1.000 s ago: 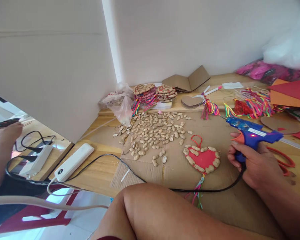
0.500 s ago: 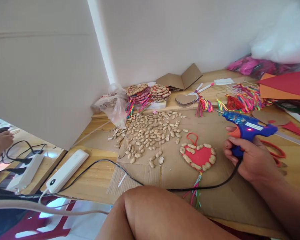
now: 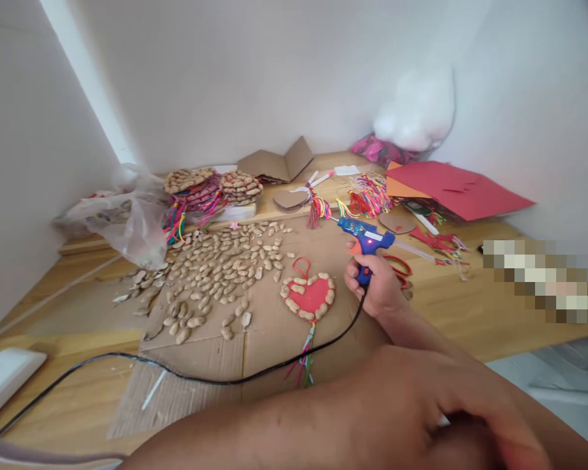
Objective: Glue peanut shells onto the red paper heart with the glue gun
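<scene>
My right hand [image 3: 376, 284] grips a blue hot glue gun [image 3: 367, 241] with an orange trigger and a lit red light; its nozzle points left. Just left of that hand, a red heart [image 3: 313, 295] edged with whole peanuts lies on the cardboard sheet [image 3: 269, 352]. A red loop tops the heart, and colourful tassel strands hang from its lower tip. My left forearm crosses the bottom of the view. My left hand [image 3: 445, 398] is bent over beside my right forearm, blurred, with curled fingers partly cut off by the lower edge.
Loose peanuts [image 3: 220, 267] spread over the cardboard's left half. The gun's black cord [image 3: 196, 378] runs across the front. Behind lie a plastic bag [image 3: 137, 222], peanut-covered pieces [image 3: 242, 186], cardboard hearts [image 3: 289, 200], tassels [image 3: 370, 196] and red sheets [image 3: 465, 189]. Orange-handled scissors [image 3: 399, 266] lie beyond my right hand.
The view has swung right, so the table's right side shows and the power strip has left it. My left arm has reached across to the right, bringing the left hand into view.
</scene>
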Tool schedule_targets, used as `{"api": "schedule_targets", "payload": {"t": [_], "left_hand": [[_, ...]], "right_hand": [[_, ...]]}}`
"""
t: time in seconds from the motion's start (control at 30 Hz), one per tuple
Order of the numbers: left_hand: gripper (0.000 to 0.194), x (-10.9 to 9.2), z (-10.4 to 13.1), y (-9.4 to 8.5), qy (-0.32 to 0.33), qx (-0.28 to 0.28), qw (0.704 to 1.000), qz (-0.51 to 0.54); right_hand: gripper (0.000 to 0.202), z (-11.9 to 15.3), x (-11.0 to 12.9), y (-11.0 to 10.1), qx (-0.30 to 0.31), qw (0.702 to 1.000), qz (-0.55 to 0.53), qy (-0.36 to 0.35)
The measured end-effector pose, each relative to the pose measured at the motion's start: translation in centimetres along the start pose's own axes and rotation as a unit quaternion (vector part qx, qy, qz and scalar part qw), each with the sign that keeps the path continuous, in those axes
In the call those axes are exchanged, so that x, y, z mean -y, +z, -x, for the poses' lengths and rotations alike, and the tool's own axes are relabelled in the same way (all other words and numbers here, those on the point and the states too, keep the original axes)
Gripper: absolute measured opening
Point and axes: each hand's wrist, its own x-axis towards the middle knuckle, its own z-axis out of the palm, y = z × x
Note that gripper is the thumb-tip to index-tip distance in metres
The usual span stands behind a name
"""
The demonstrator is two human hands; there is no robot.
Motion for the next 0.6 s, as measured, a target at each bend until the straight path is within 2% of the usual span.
{"api": "schedule_targets", "payload": {"t": [0.13, 0.2, 0.3, 0.43, 0.6], "left_hand": [[0.031, -0.1, 0.6, -2.0, 0.036, -0.051, 0.997, -0.047], [0.031, 0.4, 1.4, -2.5, 0.025, -0.069, 0.995, -0.066], [0.029, 0.9, 2.4, -3.4, 0.017, -0.116, 0.990, -0.082], [0.022, 1.3, 3.5, -5.3, 0.006, -0.189, 0.976, -0.105], [0.021, 1.7, 4.9, -7.6, -0.009, -0.246, 0.958, -0.146]], "right_hand": [[0.034, 0.0, 0.1, -0.2, 0.035, 0.998, -0.047, 0.018], [0.035, 0.1, 0.1, -0.3, 0.063, 0.996, -0.060, 0.025], [0.024, 0.2, 0.1, -0.3, 0.093, 0.993, -0.063, 0.025], [0.013, 0.5, 0.2, -0.3, 0.113, 0.992, -0.045, 0.026], [0.011, 0.6, 0.4, -0.6, 0.135, 0.990, -0.013, 0.030]]}}
